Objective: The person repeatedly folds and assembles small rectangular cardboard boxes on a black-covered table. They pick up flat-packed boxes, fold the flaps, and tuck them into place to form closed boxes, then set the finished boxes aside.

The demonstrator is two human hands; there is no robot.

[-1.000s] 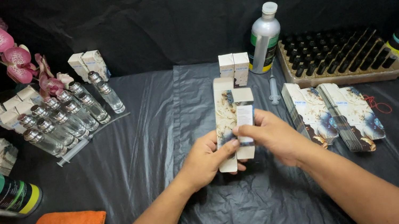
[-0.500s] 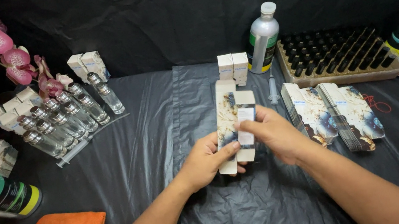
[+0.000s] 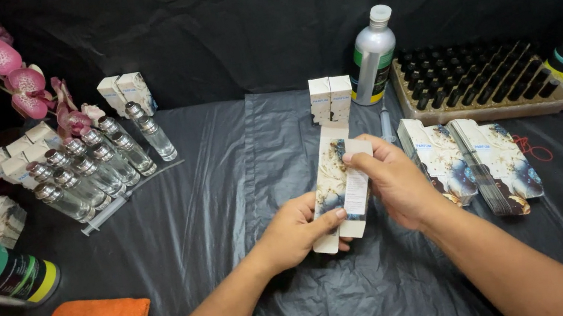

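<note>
My left hand point(image 3: 294, 232) and my right hand point(image 3: 396, 181) both grip one flat carton point(image 3: 336, 187) in the middle of the frame, just above the worktop point(image 3: 226, 190). The left fingers are closed on its lower edge, with the thumb on the front. The right fingers pinch its upper white flap, so both grips are clamped on the carton. It is not yet opened into a box shape, and no bottle is inside as far as I can see.

Just right of my hands lies a stack of flat cartons point(image 3: 469, 164), which I judge are waiting to be folded. Above my hands stand two finished small boxes point(image 3: 331, 98), and more boxes point(image 3: 126, 92) stand at the upper left. Beside them lie rows of glass bottles point(image 3: 93, 170) with silver caps. At the upper right is a tray of dark caps point(image 3: 482, 82). So I think only a small part is done and much is left.
</note>
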